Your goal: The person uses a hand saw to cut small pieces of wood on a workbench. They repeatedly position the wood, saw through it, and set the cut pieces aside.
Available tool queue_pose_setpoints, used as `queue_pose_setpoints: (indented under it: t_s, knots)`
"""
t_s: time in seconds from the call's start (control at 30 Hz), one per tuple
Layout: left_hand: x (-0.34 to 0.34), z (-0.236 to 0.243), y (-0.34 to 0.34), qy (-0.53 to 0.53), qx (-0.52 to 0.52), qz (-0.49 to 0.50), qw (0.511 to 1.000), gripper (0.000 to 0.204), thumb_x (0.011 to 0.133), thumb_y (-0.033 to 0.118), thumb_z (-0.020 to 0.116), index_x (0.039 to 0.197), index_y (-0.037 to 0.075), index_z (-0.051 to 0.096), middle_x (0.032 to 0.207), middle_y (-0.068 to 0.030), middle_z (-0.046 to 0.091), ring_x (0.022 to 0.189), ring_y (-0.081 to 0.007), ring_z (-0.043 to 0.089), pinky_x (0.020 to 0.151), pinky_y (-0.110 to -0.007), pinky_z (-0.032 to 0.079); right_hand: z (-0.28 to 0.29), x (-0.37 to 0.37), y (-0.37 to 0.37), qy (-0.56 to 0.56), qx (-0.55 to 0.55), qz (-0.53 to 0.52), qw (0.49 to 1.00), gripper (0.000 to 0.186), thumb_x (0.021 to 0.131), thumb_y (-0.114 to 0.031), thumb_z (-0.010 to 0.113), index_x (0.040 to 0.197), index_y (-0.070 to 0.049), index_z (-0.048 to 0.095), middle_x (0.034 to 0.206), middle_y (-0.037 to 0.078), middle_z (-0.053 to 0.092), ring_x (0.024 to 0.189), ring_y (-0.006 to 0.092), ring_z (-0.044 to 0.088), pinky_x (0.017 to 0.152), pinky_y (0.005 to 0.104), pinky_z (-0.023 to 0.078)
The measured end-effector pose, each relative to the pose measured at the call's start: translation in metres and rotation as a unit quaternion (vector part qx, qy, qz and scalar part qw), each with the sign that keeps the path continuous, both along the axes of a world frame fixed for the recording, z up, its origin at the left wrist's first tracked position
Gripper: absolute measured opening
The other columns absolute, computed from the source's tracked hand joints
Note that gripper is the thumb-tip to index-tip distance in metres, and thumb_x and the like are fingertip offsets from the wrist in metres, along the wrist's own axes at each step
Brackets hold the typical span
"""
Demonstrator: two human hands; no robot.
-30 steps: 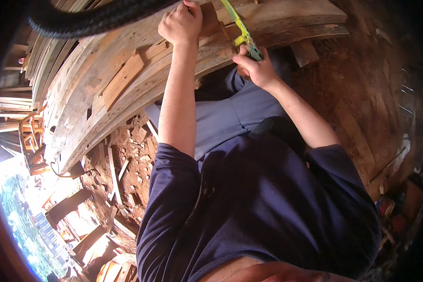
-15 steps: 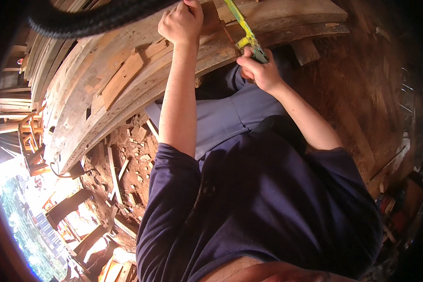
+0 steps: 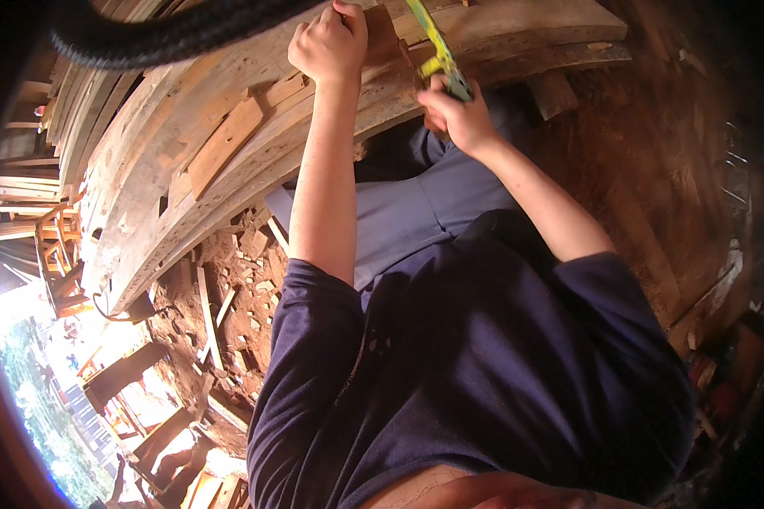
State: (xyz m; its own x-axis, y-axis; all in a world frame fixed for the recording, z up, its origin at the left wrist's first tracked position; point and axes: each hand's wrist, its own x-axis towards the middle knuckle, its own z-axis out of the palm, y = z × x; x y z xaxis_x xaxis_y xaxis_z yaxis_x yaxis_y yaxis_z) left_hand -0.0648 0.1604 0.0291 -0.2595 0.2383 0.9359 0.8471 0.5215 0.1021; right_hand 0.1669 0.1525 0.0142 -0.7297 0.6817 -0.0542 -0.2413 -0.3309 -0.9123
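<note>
A hacksaw with a yellow-green frame [image 3: 434,34] is gripped by its handle in my right hand [image 3: 460,114], fingers wrapped round it. Its far end runs out of the top of the picture. The thin brownish blade lies left of the frame, close against a brown piece of wood [image 3: 382,36]. My left hand [image 3: 329,44] is closed at the near left side of that wood, on top of the workbench planks [image 3: 314,127]; the fingertips are partly hidden at the upper edge.
A loose wooden block [image 3: 227,146] lies on the planks to the left. Offcuts and wood chips [image 3: 250,246] litter the earth floor below. A black cable [image 3: 178,38] crosses the upper left. Stacked boards [image 3: 85,110] and wooden frames [image 3: 55,254] stand at far left.
My right hand has shifted slightly up and left with the hacksaw, along the blade's line. The left hand has stayed nearly still.
</note>
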Motion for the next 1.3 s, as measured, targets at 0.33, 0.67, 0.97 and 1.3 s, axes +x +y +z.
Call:
queue_pose_setpoints:
  t_s: [0.33,0.67,0.97,1.3]
  knots:
    - [-0.003,-0.005,0.002,0.045,0.039,-0.014,0.998,0.041,0.087,0.024,0.058,0.047,0.014,0.056,0.044,-0.0055,0.054,0.037,-0.0262,0.047,0.035,-0.037,0.036,0.017,-0.025,0.025,-0.018,0.109,0.006,0.994,0.023,0.094,-0.005,0.068,0.078,-0.01,0.052,0.059,-0.004,0.046,0.049,0.0065,0.042,0.047,0.0281,0.033]
    - [0.015,0.012,-0.005,-0.068,0.007,-0.041,0.997,0.033,0.091,0.022,0.064,0.06,0.011,0.061,0.059,-0.0144,0.063,0.057,-0.0347,0.063,0.063,-0.047,0.053,-0.001,0.027,-0.01,0.006,-0.005,0.025,1.0,0.029,0.094,-0.005,0.067,0.073,-0.011,0.049,0.057,-0.004,0.042,0.048,0.0065,0.039,0.049,0.0277,0.032]
    - [-0.004,0.003,0.002,0.039,0.011,0.003,0.999,0.041,0.087,0.026,0.058,0.048,0.015,0.06,0.045,-0.0072,0.056,0.039,-0.0267,0.052,0.035,-0.037,0.039,0.012,-0.039,0.03,0.009,0.052,-0.003,0.999,0.025,0.094,-0.006,0.067,0.077,-0.012,0.05,0.06,-0.004,0.045,0.051,0.0074,0.043,0.051,0.0273,0.033]
    - [-0.005,-0.006,0.004,-0.01,-0.007,0.001,1.0,0.04,0.087,0.026,0.059,0.048,0.014,0.059,0.044,-0.0077,0.055,0.039,-0.0279,0.052,0.036,-0.038,0.039,0.007,0.025,0.008,0.027,-0.034,0.062,0.997,0.036,0.097,-0.008,0.064,0.069,-0.015,0.041,0.058,-0.005,0.042,0.051,0.0074,0.042,0.052,0.0285,0.033]
